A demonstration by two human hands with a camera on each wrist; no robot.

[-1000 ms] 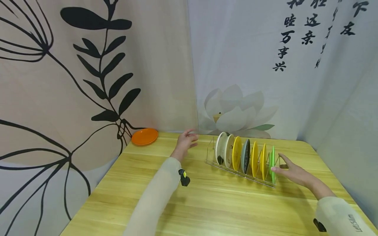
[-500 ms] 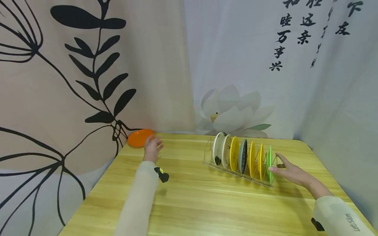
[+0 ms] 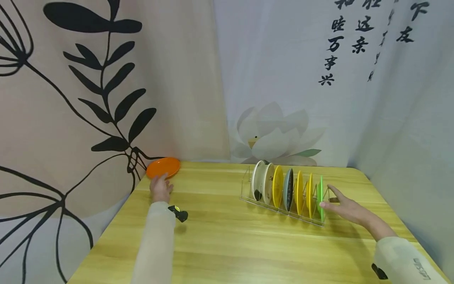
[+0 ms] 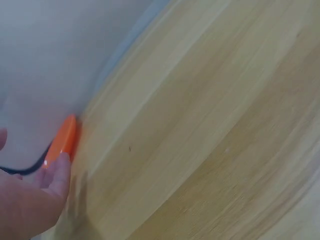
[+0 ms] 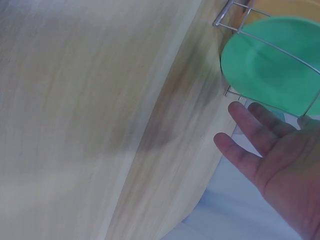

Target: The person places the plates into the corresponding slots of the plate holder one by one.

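An orange plate (image 3: pixel 163 167) lies at the table's far left corner. My left hand (image 3: pixel 161 189) reaches to its near edge, fingers loosely extended; in the left wrist view the fingertips overlap the plate's rim (image 4: pixel 62 137). A wire dish rack (image 3: pixel 283 213) on the right side of the table holds several plates on edge. At its right end my right hand (image 3: pixel 349 209) spreads thumb and index finger around the end wire, beside the green plate (image 3: pixel 320 197). In the right wrist view the other fingers (image 5: pixel 245 127) stretch out past the rack.
In the rack, from the left, stand white plates (image 3: pixel 257 181), a yellow plate (image 3: pixel 278 185), a grey-blue dark-patterned plate (image 3: pixel 288 189) and more yellow plates (image 3: pixel 309 195). Printed curtains (image 3: pixel 188 79) hang right behind the wooden table (image 3: pixel 220 244).
My left hand has swung left across the table from near its back middle to the orange plate. My right hand stays at the rack's right end. The head view has shifted slightly.
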